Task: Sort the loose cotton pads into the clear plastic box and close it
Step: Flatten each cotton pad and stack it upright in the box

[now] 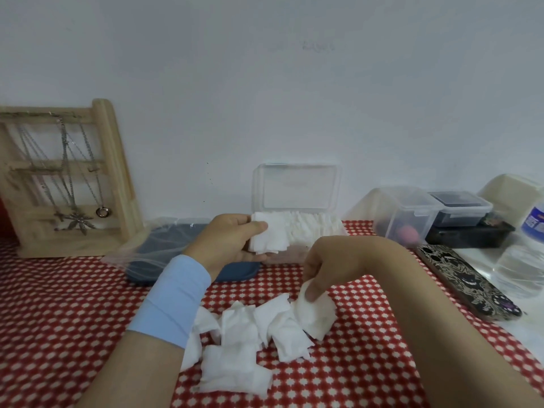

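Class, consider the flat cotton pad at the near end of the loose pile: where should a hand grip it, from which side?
Pinch the pad by its near-right corner, from above on the right: it lies flat, and that corner looks uncovered.

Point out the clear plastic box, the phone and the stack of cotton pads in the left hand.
clear plastic box [297,188]: head view, on its raised lid.
phone [468,281]: head view, middle of its patterned back.
stack of cotton pads [272,238]: head view, middle of the front pad.
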A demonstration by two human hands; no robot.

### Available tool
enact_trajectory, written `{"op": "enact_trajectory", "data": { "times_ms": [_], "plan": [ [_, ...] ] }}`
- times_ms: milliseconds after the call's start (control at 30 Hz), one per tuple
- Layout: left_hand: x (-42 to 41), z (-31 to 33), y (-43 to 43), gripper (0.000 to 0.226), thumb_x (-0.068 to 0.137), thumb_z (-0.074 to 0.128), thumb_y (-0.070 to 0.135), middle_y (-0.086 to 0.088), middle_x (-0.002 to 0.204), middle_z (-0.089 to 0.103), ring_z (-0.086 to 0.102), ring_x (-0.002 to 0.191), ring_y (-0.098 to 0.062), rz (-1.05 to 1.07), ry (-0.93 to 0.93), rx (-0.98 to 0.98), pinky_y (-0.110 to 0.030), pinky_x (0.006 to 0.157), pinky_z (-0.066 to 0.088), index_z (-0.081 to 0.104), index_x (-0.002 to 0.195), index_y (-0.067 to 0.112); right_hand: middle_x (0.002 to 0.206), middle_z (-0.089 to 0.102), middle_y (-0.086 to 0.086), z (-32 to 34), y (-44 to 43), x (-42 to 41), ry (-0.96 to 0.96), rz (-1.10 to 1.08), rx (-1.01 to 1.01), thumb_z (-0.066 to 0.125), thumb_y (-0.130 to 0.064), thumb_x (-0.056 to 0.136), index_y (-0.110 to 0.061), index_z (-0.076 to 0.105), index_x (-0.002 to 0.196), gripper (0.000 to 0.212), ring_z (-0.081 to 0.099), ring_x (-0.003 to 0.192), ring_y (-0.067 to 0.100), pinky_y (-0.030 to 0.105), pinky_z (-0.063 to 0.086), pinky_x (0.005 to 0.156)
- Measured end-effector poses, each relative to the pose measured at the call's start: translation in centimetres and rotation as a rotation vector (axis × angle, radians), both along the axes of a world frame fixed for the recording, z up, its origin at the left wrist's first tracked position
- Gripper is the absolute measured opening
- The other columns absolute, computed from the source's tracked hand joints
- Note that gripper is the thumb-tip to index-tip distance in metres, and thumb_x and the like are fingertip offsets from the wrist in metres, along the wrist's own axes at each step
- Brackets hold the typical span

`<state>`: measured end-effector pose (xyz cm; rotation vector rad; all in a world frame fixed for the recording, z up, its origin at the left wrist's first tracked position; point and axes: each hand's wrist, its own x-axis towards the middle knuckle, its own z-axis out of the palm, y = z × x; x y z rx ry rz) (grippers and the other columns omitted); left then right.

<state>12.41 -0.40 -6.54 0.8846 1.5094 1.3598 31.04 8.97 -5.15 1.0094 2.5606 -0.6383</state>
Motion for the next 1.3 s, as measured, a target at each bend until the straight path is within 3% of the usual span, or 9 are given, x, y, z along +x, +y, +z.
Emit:
{"op": "enact_trajectory", "data": {
  "times_ms": [133, 233, 333, 500, 667, 767, 933, 1100, 1300],
  "plan": [
    [-0.2, -0.2, 0.1, 0.012, 0.097, 0.065, 0.012, -0.014, 0.107, 0.074, 0.075, 0.089, -0.022, 0.013, 0.001, 0.003, -0.027, 0.060, 0.060, 0.069, 0.105, 0.005, 0.097, 0.074, -0.016, 1.2, 0.4, 1.3, 0.156, -0.028, -0.070, 0.078, -0.045, 0.083, -0.032, 0.075, 0.096, 0.019, 0.067, 0.096, 0.005, 0.036, 0.051, 0.100],
    [-0.3, -0.5, 0.2, 0.008, 0.096, 0.066, 0.012, -0.013, 0.104, 0.075, 0.074, 0.090, -0.023, 0.038, 0.025, 0.005, -0.028, 0.062, 0.061, 0.071, 0.100, 0.007, 0.095, 0.078, -0.005, 1.5, 0.8, 1.8, 0.484, -0.085, -0.281, 0.077, -0.028, 0.087, -0.025, 0.075, 0.091, 0.005, 0.073, 0.091, 0.012, 0.032, 0.055, 0.089],
    [-0.1, -0.7, 0.3, 0.008, 0.095, 0.067, 0.012, -0.010, 0.101, 0.076, 0.073, 0.092, -0.023, 0.053, 0.032, 0.014, -0.029, 0.063, 0.061, 0.074, 0.099, 0.009, 0.101, 0.077, 0.007, 0.9, 0.9, 1.1, 0.777, -0.148, -0.487, 0.072, -0.010, 0.091, -0.013, 0.076, 0.101, 0.012, 0.073, 0.090, 0.021, 0.031, 0.057, 0.080],
    [0.2, -0.7, 0.4, 0.022, 0.097, 0.063, 0.014, -0.013, 0.107, 0.076, 0.073, 0.101, -0.027, -0.003, -0.157, 0.059, -0.038, 0.079, 0.063, 0.070, 0.115, 0.003, 0.085, 0.074, 0.009, 0.1, 0.0, -1.3, 1.119, -0.324, -0.527, 0.070, -0.003, 0.091, -0.008, 0.074, 0.100, 0.012, 0.065, 0.065, 0.015, 0.024, 0.050, 0.050],
    [0.5, -0.6, 0.5, 0.026, 0.099, 0.061, 0.018, -0.016, 0.109, 0.076, 0.074, 0.102, -0.027, -0.009, -0.280, 0.096, -0.035, 0.078, 0.063, 0.067, 0.117, 0.000, 0.085, 0.077, 0.005, -0.3, -0.3, -2.1, 1.092, -0.491, -0.301, 0.079, -0.010, 0.085, -0.010, 0.075, 0.091, 0.007, 0.071, 0.069, 0.015, 0.031, 0.059, 0.058],
    [0.6, -0.8, 0.6, 0.028, 0.099, 0.062, 0.021, -0.013, 0.110, 0.076, 0.073, 0.104, -0.025, 0.007, -0.256, 0.087, -0.036, 0.084, 0.062, 0.067, 0.119, 0.002, 0.072, 0.072, -0.005, 0.2, -0.4, -2.1, 1.153, -0.528, -0.249, 0.078, -0.013, 0.087, -0.014, 0.072, 0.081, 0.008, 0.062, 0.058, 0.003, 0.016, 0.046, 0.048],
    [1.3, -0.8, 0.7, 0.028, 0.099, 0.062, 0.020, -0.015, 0.110, 0.076, 0.074, 0.102, -0.025, -0.010, -0.328, 0.146, -0.033, 0.078, 0.063, 0.067, 0.121, 0.003, 0.060, 0.066, -0.012, 0.2, -1.1, -2.7, 1.183, -0.573, -0.294, 0.077, -0.022, 0.088, -0.016, 0.071, 0.079, 0.013, 0.055, 0.051, 0.001, 0.016, 0.040, 0.047],
    [1.7, -0.7, 0.7, 0.028, 0.098, 0.063, 0.023, -0.012, 0.108, 0.077, 0.074, 0.101, -0.024, 0.000, -0.308, 0.165, -0.031, 0.077, 0.062, 0.069, 0.120, 0.006, 0.084, 0.073, -0.001, -0.3, -1.3, -3.3, 1.184, -0.614, -0.186, 0.078, -0.021, 0.087, -0.013, 0.072, 0.085, 0.011, 0.065, 0.078, 0.010, 0.022, 0.051, 0.070],
    [1.4, -0.5, 0.7, 0.034, 0.100, 0.059, 0.027, -0.015, 0.108, 0.076, 0.075, 0.099, -0.025, -0.002, -0.301, 0.157, -0.032, 0.074, 0.062, 0.066, 0.123, 0.003, 0.089, 0.072, 0.000, -0.3, -1.1, -3.3, 1.122, -0.600, -0.168, 0.078, -0.023, 0.086, -0.013, 0.071, 0.093, 0.014, 0.066, 0.080, 0.012, 0.025, 0.053, 0.071]
  ]
}}
